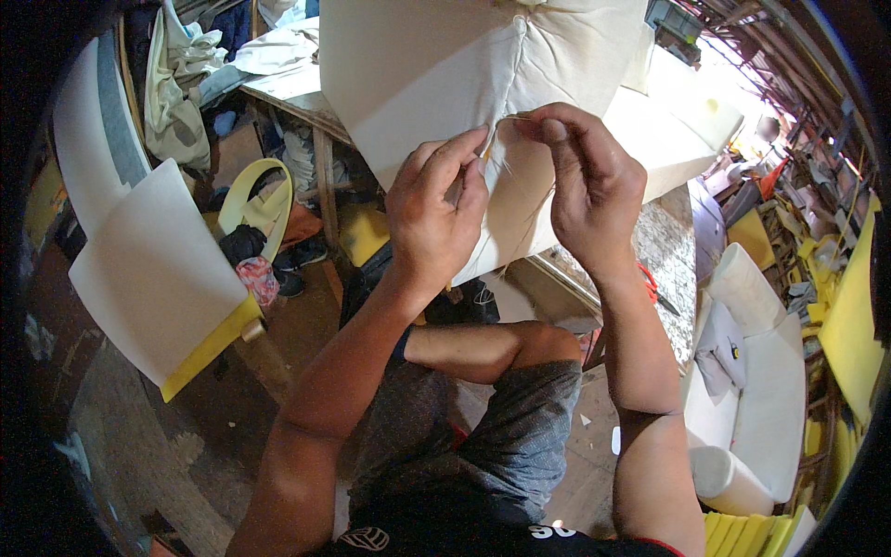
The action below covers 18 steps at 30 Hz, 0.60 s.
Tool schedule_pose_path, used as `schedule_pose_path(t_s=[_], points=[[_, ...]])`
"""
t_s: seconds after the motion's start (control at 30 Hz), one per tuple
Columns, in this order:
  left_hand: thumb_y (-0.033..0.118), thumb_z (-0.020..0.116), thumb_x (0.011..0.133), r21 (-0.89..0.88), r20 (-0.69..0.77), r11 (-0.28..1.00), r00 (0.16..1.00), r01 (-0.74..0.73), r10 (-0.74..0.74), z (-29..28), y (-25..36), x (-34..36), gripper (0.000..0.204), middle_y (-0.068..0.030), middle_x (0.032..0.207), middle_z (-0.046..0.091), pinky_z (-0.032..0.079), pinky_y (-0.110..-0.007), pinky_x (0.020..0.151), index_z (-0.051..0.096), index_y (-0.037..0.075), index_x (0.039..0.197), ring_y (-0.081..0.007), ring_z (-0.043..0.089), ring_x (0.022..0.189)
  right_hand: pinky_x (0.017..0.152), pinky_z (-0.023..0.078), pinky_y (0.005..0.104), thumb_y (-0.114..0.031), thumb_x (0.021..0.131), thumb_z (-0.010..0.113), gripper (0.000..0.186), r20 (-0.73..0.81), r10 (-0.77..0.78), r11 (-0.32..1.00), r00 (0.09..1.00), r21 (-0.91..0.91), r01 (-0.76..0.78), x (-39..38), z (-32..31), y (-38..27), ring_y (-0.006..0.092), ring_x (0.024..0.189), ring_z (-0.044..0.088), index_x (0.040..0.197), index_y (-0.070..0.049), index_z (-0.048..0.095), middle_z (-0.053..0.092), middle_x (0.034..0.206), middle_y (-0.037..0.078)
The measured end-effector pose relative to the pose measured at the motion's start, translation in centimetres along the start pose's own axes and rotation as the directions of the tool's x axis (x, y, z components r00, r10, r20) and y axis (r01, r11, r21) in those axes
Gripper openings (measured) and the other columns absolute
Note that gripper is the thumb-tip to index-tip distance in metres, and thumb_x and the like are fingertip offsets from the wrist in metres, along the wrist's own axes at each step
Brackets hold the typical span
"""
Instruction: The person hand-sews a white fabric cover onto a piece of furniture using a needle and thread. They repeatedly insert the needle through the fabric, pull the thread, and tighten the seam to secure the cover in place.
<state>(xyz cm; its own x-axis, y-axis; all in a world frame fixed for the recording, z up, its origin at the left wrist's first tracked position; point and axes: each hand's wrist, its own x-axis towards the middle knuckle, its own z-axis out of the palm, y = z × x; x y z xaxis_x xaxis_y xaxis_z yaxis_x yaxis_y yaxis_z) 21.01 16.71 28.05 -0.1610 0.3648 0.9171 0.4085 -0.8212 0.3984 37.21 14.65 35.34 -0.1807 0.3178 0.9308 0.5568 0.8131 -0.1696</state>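
A large cushion in cream fabric stands tilted in front of me, resting on a speckled table. My left hand pinches the fabric at the cushion's lower seam. My right hand pinches a thin curved needle with thread at the same seam, close to the left fingertips. Both hands are raised together against the cushion's face. I sit with one leg crossed under the hands.
A white foam sheet with a yellow edge leans at the left. A wooden table with cloth stands behind it. White sofa cushions and yellow foam pieces lie at the right. Red-handled scissors lie on the speckled table.
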Motion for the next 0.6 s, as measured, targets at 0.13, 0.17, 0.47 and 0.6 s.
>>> schedule_pose_path(t_s=[0.13, 0.17, 0.47, 0.6], points=[[0.0, 0.069, 0.092, -0.002, 0.002, 1.0, 1.0, -0.013, 0.013, 0.1, 0.5, 0.2, 0.034, -0.0095, 0.098, 0.069, 0.056, -0.033, 0.081, 0.071, 0.006, 0.125, -0.02, 0.069, 0.085, 0.078, 0.058, 0.0338, 0.004, 0.095, 0.063, 0.017, -0.018, 0.009, 0.998, 1.0, 0.058, -0.008, -0.3, 0.0, -0.1, 0.0301, 0.09, 0.077, 0.108, -0.002, 0.072, 0.076, 0.101, 0.016], [0.001, 0.069, 0.092, 0.005, -0.004, 1.0, 1.0, -0.019, 0.019, 0.1, 0.4, 0.1, 0.034, -0.0096, 0.098, 0.069, 0.056, -0.033, 0.081, 0.071, 0.007, 0.125, -0.0202, 0.07, 0.085, 0.078, 0.059, 0.0337, 0.004, 0.095, 0.063, 0.017, -0.019, 0.0, 0.998, 1.0, 0.06, 0.001, -0.3, 0.1, 0.0, 0.0297, 0.09, 0.077, 0.108, -0.002, 0.072, 0.076, 0.101, 0.016], [0.0, 0.07, 0.091, 0.008, -0.012, 0.999, 0.999, -0.036, 0.036, 0.1, 0.0, 0.0, 0.033, -0.0102, 0.098, 0.07, 0.056, -0.037, 0.08, 0.07, 0.007, 0.124, -0.0237, 0.07, 0.086, 0.078, 0.058, 0.0358, -0.003, 0.098, 0.063, 0.013, 0.088, -0.051, 0.999, 0.995, 0.01, 0.05, 0.8, -0.4, -0.6, 0.0327, 0.088, 0.076, 0.106, -0.003, 0.073, 0.075, 0.098, 0.016], [-0.002, 0.07, 0.087, -0.043, -0.025, 0.999, 1.0, -0.017, 0.016, 0.4, 0.0, -0.1, 0.034, -0.0115, 0.098, 0.07, 0.055, -0.041, 0.08, 0.069, 0.007, 0.121, -0.0296, 0.069, 0.087, 0.076, 0.058, 0.0357, -0.006, 0.098, 0.063, 0.013, 0.07, 0.032, 0.995, 0.997, 0.092, -0.039, 0.9, 0.0, -0.4, 0.0326, 0.087, 0.076, 0.105, -0.003, 0.073, 0.075, 0.097, 0.017]])
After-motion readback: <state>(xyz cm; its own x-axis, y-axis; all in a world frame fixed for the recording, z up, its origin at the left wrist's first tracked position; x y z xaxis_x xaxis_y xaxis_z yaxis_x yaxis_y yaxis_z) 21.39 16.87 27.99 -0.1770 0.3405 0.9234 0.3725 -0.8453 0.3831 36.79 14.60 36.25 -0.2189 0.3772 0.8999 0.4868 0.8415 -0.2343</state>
